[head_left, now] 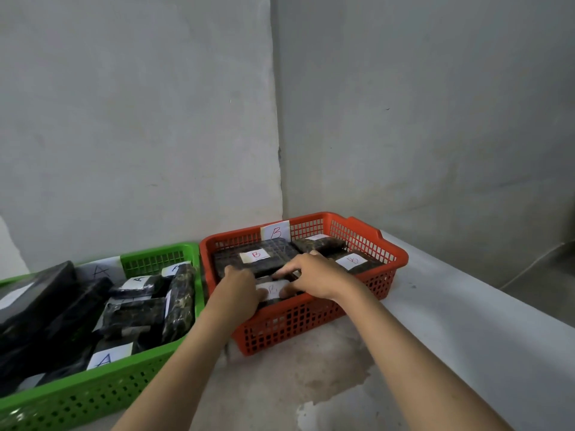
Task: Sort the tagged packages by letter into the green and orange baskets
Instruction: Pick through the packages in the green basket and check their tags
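Both hands reach into the orange basket (311, 325), which carries a "B" tag (275, 232) on its back wall. My left hand (238, 286) and my right hand (314, 275) hold a dark package with a white "B" label (271, 289) near the basket's front. Behind it lie a large dark package tagged "B" (256, 256), another tagged "B" (354, 262) at the right, and a third dark package (320, 244) at the back. The green basket (93, 396) to the left holds several dark packages tagged "A" (102, 359).
Both baskets stand on a grey concrete ledge (451, 321) in a wall corner. The ledge drops off to the right. A damp stain (326, 377) marks the surface in front of the orange basket.
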